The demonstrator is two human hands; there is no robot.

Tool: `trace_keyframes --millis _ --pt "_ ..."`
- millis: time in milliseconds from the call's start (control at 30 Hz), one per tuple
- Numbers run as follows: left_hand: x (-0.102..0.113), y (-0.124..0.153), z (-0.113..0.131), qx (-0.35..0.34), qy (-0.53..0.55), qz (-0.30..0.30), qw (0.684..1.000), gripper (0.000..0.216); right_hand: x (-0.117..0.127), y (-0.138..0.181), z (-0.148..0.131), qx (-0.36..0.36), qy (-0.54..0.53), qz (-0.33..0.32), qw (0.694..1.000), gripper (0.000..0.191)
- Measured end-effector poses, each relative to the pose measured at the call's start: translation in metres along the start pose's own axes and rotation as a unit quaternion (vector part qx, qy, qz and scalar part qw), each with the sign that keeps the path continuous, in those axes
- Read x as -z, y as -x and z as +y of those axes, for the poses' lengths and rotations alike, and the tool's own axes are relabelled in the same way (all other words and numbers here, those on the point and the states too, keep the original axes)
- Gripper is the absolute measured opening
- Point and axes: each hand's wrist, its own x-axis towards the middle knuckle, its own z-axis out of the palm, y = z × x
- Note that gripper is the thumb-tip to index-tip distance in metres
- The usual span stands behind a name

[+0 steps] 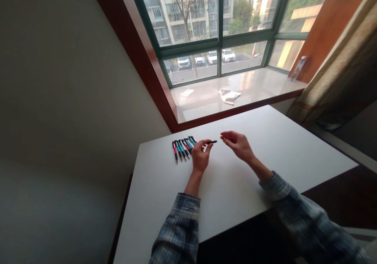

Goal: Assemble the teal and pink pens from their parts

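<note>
My left hand [201,157] is closed around a pen, and the pen's black end [212,142] sticks out to the right between thumb and fingers. Just right of that end, a small gap away, my right hand [238,144] is in a pinch. Something tiny may be between its fingertips, too small to make out. Left of my left hand lies a row of several pens [182,147] side by side on the white table, with red, teal and white barrels and black grips. My left hand hides the row's right part.
The white table [235,185] meets the wall [73,99] on the left. Behind it, a window sill [200,109] holds a crumpled white wrapper [230,96], a flat white paper [187,93] and a clear bottle [298,68]. A curtain [326,67] hangs at right.
</note>
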Motion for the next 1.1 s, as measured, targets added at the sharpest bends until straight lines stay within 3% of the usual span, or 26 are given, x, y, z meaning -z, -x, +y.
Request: trace_keyframes --millis 233,467,800,1100 --pt "0.001 -0.005 -0.005 -0.006 0.012 0.013 1.000 0.014 -0.011 -0.013 0.035 0.004 -0.044 -0.012 0.999 0.038" --pt "0.000 -0.004 -0.002 -0.010 0.028 0.001 1.000 0.014 -0.012 -0.010 0.040 0.006 -0.054 -0.030 0.998 0.037" --pt "0.000 -0.003 0.000 -0.001 0.037 -0.008 0.999 0.013 -0.011 -0.010 0.041 -0.004 -0.061 -0.007 0.998 0.040" --pt "0.001 -0.002 0.001 -0.023 0.022 -0.030 0.999 0.011 -0.012 -0.006 0.035 -0.004 0.035 -0.029 0.999 0.033"
